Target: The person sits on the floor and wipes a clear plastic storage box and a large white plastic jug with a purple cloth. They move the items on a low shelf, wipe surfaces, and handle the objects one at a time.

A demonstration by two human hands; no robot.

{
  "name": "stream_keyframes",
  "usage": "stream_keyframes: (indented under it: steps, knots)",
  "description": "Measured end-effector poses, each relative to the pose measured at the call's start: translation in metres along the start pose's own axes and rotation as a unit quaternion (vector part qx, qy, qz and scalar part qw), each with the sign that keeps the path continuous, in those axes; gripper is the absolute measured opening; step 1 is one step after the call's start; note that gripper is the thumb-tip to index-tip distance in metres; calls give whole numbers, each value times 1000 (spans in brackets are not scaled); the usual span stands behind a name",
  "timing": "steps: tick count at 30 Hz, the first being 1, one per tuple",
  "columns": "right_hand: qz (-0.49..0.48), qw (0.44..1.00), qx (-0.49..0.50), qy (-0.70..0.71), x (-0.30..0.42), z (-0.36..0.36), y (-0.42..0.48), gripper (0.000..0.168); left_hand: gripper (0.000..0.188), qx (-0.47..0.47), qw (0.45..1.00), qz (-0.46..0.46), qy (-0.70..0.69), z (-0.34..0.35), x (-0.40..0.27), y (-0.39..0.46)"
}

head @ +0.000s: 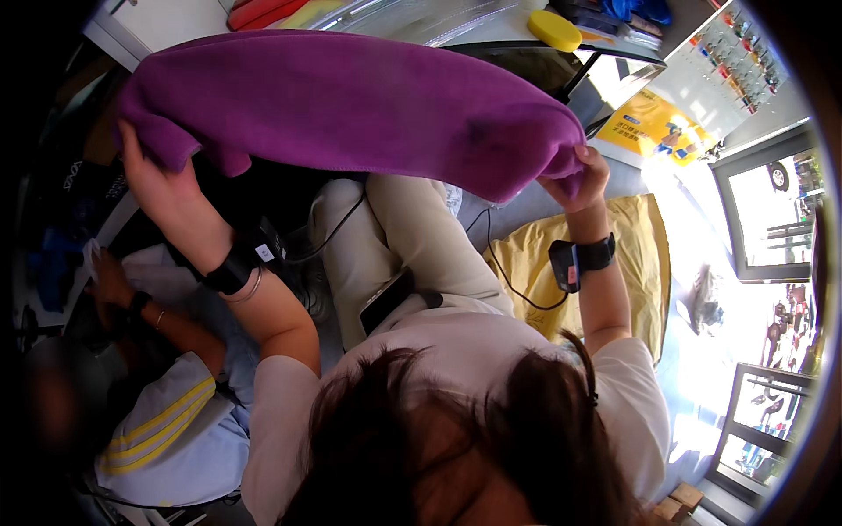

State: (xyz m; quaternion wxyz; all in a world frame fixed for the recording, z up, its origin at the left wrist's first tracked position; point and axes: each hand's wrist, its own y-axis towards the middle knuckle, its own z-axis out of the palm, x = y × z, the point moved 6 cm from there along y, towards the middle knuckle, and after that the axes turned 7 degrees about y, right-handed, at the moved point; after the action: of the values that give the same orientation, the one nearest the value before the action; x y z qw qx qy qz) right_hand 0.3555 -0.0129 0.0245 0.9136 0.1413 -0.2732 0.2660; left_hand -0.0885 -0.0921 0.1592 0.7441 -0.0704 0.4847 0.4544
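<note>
A purple cloth (342, 105) is stretched in the air between my two hands, above my lap. My left hand (158, 164) grips its left end, where two corners hang over in folds. At the right end, my right hand (582, 174) pinches the bunched edge between thumb and fingers. A dark patch shows on the cloth near the right hand. Each wrist wears a black strap with a small cabled device. A dark phone (388, 299) lies on my lap.
A co-worker (164, 421) sits close at my left, hands on pale material. Beyond the cloth, a counter holds a yellow round sponge (554, 30), folded cloths and clear plastic packaging. A large yellow-brown bag (631, 263) lies at my right, with cables near it.
</note>
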Motion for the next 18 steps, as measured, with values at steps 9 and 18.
stream_keyframes:
  steps: [9, 18]
  knots:
    - [114, 972, 117, 168, -76, 25, 9, 29, 48, 35, 999, 14, 10, 22, -3, -21]
    - [126, 960, -149, -198, -138, -15, 13, 30, 46, 63, 998, 1, -30, 37, -10, -48]
